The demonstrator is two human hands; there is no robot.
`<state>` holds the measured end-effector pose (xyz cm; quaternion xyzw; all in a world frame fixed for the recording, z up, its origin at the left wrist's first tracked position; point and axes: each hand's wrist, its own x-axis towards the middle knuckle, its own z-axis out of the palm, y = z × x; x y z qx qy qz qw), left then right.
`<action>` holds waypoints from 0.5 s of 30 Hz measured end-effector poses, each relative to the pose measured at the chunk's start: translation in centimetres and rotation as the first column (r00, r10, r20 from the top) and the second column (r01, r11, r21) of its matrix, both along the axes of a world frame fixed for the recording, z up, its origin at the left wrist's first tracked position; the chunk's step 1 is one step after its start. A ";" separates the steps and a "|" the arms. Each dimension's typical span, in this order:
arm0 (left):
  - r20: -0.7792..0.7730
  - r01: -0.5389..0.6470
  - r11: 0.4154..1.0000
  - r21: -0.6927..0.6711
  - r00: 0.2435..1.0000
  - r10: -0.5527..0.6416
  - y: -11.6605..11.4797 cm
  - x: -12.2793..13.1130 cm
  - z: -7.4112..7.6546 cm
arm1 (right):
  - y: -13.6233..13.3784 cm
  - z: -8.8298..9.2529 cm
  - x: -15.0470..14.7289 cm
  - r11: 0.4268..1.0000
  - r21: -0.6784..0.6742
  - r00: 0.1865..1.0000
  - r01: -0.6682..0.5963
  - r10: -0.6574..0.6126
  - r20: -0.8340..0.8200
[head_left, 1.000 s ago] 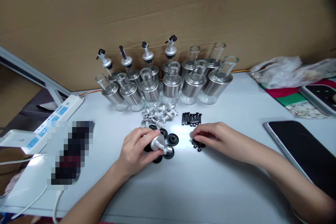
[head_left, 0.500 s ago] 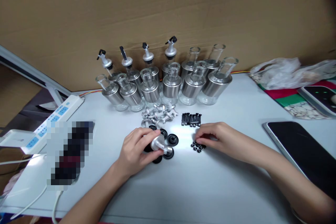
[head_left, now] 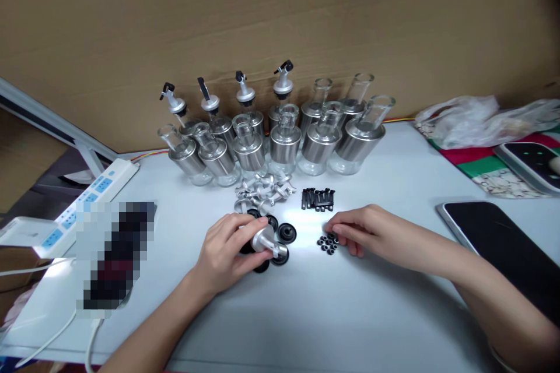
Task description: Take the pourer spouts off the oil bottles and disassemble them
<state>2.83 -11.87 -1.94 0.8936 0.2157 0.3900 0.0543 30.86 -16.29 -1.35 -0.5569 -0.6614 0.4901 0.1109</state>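
Note:
Between the thumb and fingers of my left hand [head_left: 227,247] is a silver bottle pourer [head_left: 263,239], tilted with its narrow spout to the right. Black round stopper pieces [head_left: 287,233] lie under and around that hand. My right hand [head_left: 356,230] is closed in a pinch at the edge of a cluster of small black caps [head_left: 327,243]; anything between its fingertips is too small or hidden to make out. Just behind it are several short black levers [head_left: 318,199] in a row. A heap of silver spout parts [head_left: 265,189] lies beyond the stoppers.
Two rows of glass bottles with metal bands [head_left: 285,145] stand at the back; some rear ones carry pourers [head_left: 284,84]. At left are a power strip [head_left: 87,201] and a pixelated dark device [head_left: 118,256]. A tablet-like device [head_left: 503,245] lies right, near a plastic bag [head_left: 468,122].
My right hand's fingers have curled and shifted at the small black caps, uncovering more of them. My left hand keeps its hold on the pourer. The view has moved very slightly.

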 end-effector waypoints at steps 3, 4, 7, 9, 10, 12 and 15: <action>-0.006 -0.002 1.000 0.001 1.000 0.002 0.0 -0.1 0.0 | 0.1 0.2 -0.1 1.000 0.027 1.000 -0.007 0.006 0.022; -0.007 -0.002 1.000 0.001 1.000 0.002 0.1 -0.1 0.0 | 0.1 0.3 -0.1 0.999 0.034 1.000 -0.010 0.009 0.030; -0.007 0.002 1.000 0.001 1.000 -0.002 0.1 -0.1 0.0 | 0.1 0.5 -0.2 0.998 0.053 0.998 -0.029 0.026 0.055; -0.005 0.004 1.000 -0.001 1.000 -0.004 0.1 0.0 0.0 | 0.1 0.5 -0.2 0.997 0.062 0.997 -0.052 0.048 0.058; -0.005 0.002 1.000 -0.002 1.000 -0.002 0.0 0.0 0.1 | 0.1 0.5 -0.2 0.996 0.063 0.997 -0.060 0.057 0.054; -0.005 -0.002 1.000 -0.004 1.000 0.002 0.0 0.0 0.1 | 0.1 0.6 -0.2 0.996 0.055 0.997 -0.065 0.063 0.043; -0.006 -0.002 1.000 -0.013 1.000 0.002 0.0 0.0 0.1 | 0.1 0.6 -0.3 0.992 0.114 0.998 -0.052 0.047 0.050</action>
